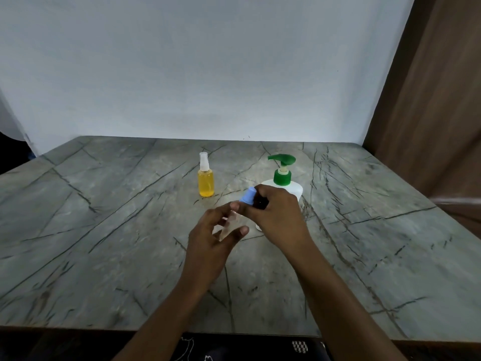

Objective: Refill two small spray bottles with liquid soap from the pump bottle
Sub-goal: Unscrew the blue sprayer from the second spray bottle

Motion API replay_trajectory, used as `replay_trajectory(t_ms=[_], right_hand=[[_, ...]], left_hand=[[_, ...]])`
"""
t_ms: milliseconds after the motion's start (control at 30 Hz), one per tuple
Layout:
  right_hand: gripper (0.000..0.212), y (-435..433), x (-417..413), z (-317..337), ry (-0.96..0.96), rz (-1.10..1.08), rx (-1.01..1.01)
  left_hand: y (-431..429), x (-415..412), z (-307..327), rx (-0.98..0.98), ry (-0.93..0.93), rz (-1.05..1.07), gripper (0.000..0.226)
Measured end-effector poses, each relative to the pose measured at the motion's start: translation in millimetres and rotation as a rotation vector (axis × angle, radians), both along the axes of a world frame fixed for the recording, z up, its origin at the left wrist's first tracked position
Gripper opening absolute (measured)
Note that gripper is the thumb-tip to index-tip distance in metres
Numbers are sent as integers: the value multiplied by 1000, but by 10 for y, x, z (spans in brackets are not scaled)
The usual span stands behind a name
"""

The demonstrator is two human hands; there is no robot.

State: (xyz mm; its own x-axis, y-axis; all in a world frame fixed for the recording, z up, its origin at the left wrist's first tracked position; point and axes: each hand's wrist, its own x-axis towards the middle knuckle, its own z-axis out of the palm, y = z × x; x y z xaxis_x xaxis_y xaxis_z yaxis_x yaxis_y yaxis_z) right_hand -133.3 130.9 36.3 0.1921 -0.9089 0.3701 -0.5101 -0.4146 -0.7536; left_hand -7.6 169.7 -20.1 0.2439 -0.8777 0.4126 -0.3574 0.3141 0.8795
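Clear plastic, seemingly empty: the small spray bottle is held over the tabletop's middle in the left grip, fingers curled round it. Its long axis tilts up toward the right grip, which pinches its blue cap — pump bottle just behind.

No readable text shows on the pump bottle or the yellow spray bottle.

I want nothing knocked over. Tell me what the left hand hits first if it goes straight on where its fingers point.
Likely the right hand, gripping the blue cap: the left hand, round the clear bottle, points at it. The pump bottle stands beyond; depth is unclear.
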Motion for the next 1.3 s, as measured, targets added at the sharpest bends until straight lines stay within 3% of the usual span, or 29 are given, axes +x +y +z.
replay_trajectory(t_ms=[200,300,367,533,633,733,833,1067,1200,1300], right_hand=[[5,-86,-174,85,-240,247,271],[31,-138,-271,71,-334,402,449],[45,-128,-318,56,-360,385,503],[36,-41,-180,20,-254,72,310],[26,-58,-119,-14,-317,95,263],[14,-97,-199,9,-372,214,375],[33,-121,-286,-12,-420,335,486],[39,-86,-133,-69,-351,22,285],[20,-134,-156,-68,-416,154,314],[48,-152,-217,-74,-549,319,463]], left_hand=[[-33,78,43,107,221,-270,34],[-53,106,10,118,277,-270,34],[-58,120,0,113,266,-241,37],[-49,88,16,58,185,-167,39],[-53,78,33,28,172,-147,37],[-67,105,41,36,144,-129,35],[-77,115,42,35,151,-119,33],[-90,99,1,21,105,-96,42],[-98,117,17,13,65,-94,42],[-92,119,37,6,74,-94,38]])
